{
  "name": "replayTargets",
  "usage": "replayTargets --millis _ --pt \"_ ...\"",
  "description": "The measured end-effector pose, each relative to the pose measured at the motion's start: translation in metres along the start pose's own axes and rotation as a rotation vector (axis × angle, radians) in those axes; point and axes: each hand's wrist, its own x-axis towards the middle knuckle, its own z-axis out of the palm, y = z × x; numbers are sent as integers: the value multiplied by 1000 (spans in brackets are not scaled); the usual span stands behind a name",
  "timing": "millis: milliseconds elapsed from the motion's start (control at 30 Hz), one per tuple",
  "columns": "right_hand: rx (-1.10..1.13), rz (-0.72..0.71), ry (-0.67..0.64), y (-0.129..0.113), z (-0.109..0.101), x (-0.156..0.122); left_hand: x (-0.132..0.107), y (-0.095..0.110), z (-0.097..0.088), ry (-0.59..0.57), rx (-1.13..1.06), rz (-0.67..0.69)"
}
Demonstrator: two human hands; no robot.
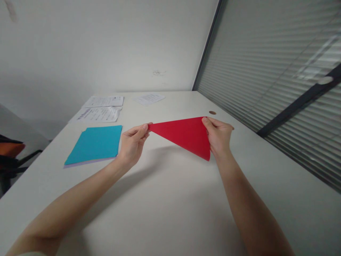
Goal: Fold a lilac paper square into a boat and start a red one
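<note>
A red sheet of paper [183,135], folded into a triangle, is held up above the white table [165,199] between both hands. My left hand [133,142] pinches its narrow left tip between thumb and fingers. At the wide end, my right hand [220,137] grips the upper right corner, thumb in front and the other fingers mostly hidden behind the paper. The lower right corner hangs free near my right wrist, and a soft shadow falls on the tabletop below.
A stack of blue paper [96,144] with a lilac sheet beneath lies left of my left hand. Printed sheets [98,113] lie behind it, with another printed page [149,99] near the wall. Window blinds [266,71] border the right side; an orange and black chair [12,149] stands left.
</note>
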Motion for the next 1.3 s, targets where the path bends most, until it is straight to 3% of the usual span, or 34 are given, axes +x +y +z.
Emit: replayTargets --millis 800,1300 --pt "19 20 62 -1 1 0 -2 1 2 0 -6 -2" --pt "-6 -2 6 2 -1 1 -1 0 1 10 12 -3"
